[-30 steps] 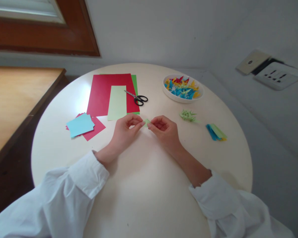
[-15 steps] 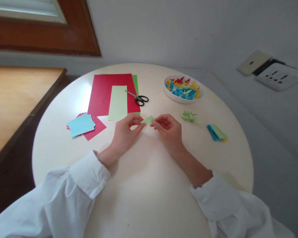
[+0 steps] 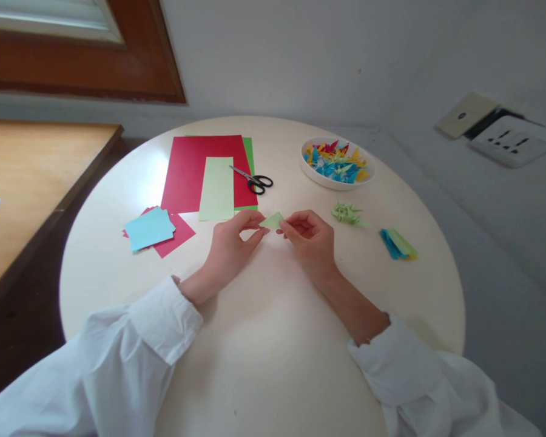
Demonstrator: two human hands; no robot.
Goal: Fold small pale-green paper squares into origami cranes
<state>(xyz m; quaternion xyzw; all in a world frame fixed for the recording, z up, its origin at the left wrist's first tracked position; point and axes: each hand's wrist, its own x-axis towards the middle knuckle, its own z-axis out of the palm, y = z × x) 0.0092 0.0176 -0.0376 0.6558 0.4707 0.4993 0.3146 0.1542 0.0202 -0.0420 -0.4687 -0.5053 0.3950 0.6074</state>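
Note:
A small light-green piece of folded paper, triangular in outline, is held up between my hands over the middle of the round table. My left hand has its thumb and fingers closed at the paper's left corner. From the other side, my right hand pinches the right edge between thumb and forefinger, its other fingers curled. Just beyond my left hand lies a light-green paper strip on a red sheet. Black-handled scissors rest partly on these sheets.
A white dish of colourful folded paper cranes stands at the back right. Nearer are a small heap of green cranes and several folded paper pieces. Blue squares lie over red ones at left. A wall socket is at right.
My left fingers have shifted very slightly at the paper's left corner. Otherwise both hands keep their hold and the things on the table stay where they were.

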